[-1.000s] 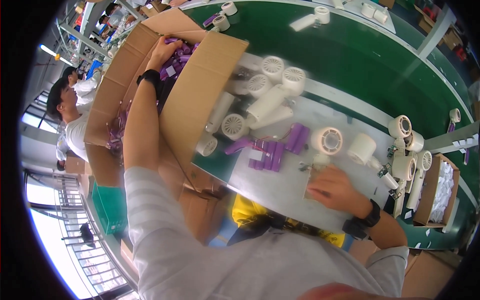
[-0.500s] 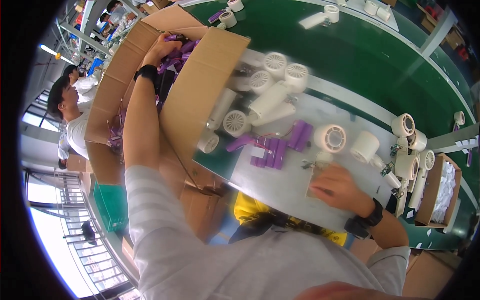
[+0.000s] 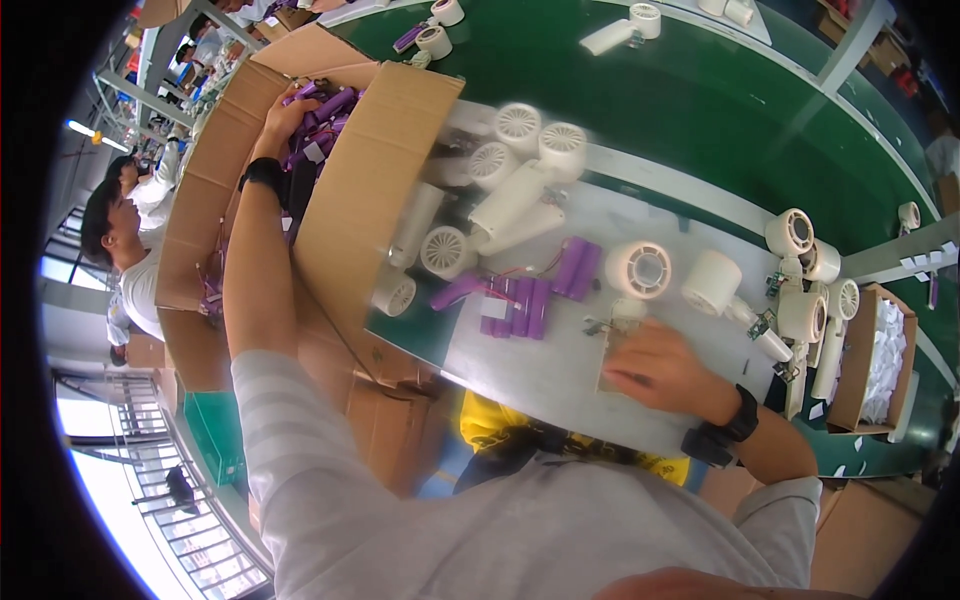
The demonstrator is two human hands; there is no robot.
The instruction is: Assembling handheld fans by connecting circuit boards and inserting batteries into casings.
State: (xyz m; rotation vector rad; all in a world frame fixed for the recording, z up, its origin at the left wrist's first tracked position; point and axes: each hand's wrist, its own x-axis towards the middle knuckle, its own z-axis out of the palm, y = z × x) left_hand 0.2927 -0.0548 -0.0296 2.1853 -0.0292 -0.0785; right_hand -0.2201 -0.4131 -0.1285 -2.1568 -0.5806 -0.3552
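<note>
My left hand [image 3: 286, 116] is inside a tall cardboard box [image 3: 385, 150] at the left, its fingers closed about one of the purple battery packs [image 3: 325, 110] heaped there; the fingertips are partly hidden among the packs. On the grey work surface, my right hand [image 3: 655, 368] is curled over the handle of a white handheld fan [image 3: 640, 270]. Its ring-shaped head lies just beyond my knuckles, and a small circuit board [image 3: 597, 326] with wires shows beside the fingers. The palm hides most of the handle. Left of it lie several loose purple battery packs [image 3: 520, 306] with thin red wires.
White fan housings [image 3: 520, 205] are grouped beside the box. Another white fan [image 3: 712, 282] and more fan parts [image 3: 800, 315] with circuit boards lie at the right, near a small carton [image 3: 885, 360] of white pieces. Behind runs a green conveyor belt [image 3: 690, 120]. People sit at the far left.
The whole view has shifted, so most things appear farther left. My left hand has drawn slightly back toward me within the box. The right hand keeps its place over the fan.
</note>
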